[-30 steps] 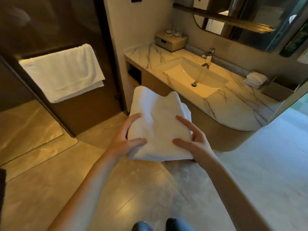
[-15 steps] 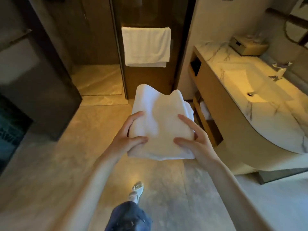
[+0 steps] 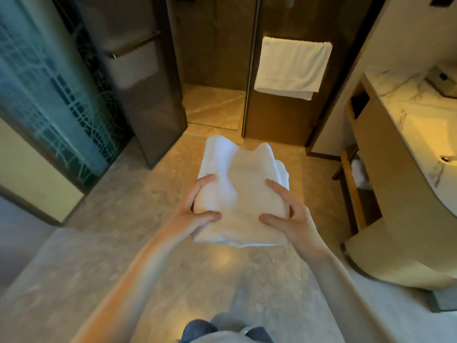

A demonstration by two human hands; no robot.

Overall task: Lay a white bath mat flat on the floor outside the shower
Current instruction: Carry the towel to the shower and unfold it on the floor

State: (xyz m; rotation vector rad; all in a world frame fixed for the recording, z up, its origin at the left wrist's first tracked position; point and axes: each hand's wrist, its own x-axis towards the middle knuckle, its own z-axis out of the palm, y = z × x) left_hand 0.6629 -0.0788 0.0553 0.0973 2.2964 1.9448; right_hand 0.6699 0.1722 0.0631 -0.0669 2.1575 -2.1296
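A folded white bath mat (image 3: 241,184) is held in the air in front of me, above the tiled floor. My left hand (image 3: 195,206) grips its left side, thumb on top. On the mat's right side my right hand (image 3: 286,214) holds it the same way. Straight ahead stands the shower opening (image 3: 215,105), its marble floor lit, between dark glass panels. The bare floor outside the shower (image 3: 195,144) lies just beyond the mat.
A white towel (image 3: 291,66) hangs on the glass panel right of the opening. A marble vanity with sink (image 3: 405,134) fills the right side. A dark glass door with a bar handle (image 3: 138,48) and a patterned glass wall (image 3: 49,100) stand left.
My view has swung left, so the shower opening now sits straight ahead and the vanity has slid to the right edge. Both hands keep the same grip on the folded mat.
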